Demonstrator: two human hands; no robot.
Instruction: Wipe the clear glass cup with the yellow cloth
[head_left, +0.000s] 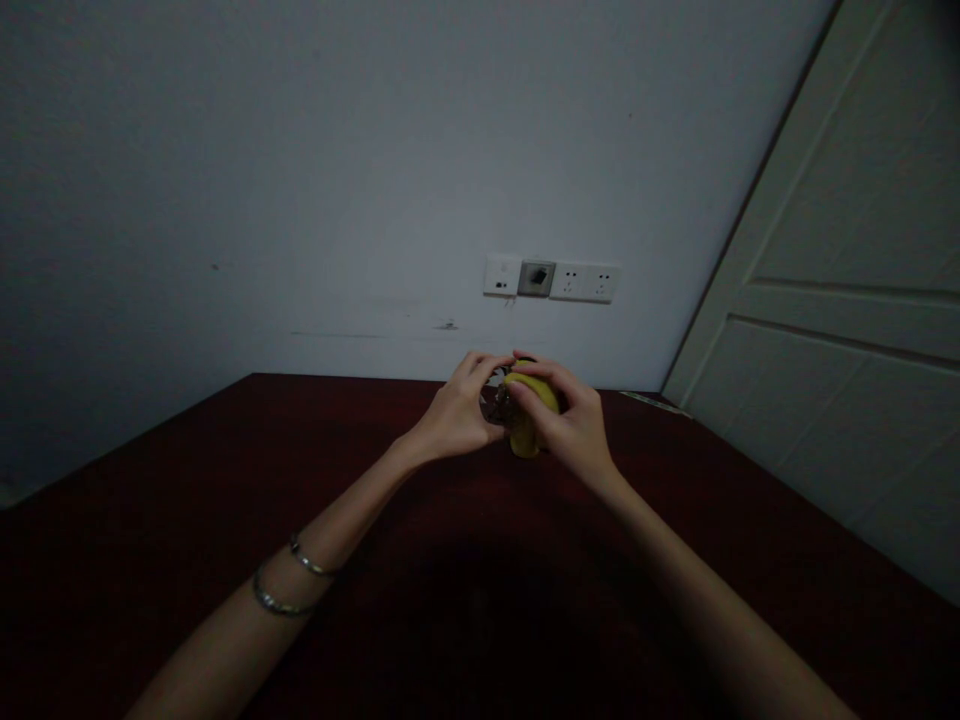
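Both of my hands meet above the far half of the dark red table (360,530). My left hand (461,408) curves its fingers and thumb round a small clear, shiny object, which looks like a drinking glass (493,402). Fingers of my right hand (574,420) are closed on a yellow cloth (526,440), a soft-looking piece bunched against the right end of the glass. Part of the cloth hangs below my fingers. Dim light and my fingers hide much of the glass and where exactly the cloth touches it.
Behind the table's far edge rises a pale wall (337,180) with a row of sockets and switches (570,282). A light panelled door (847,300) stands along the right side. Two silvery bangles (281,606) circle my left forearm.
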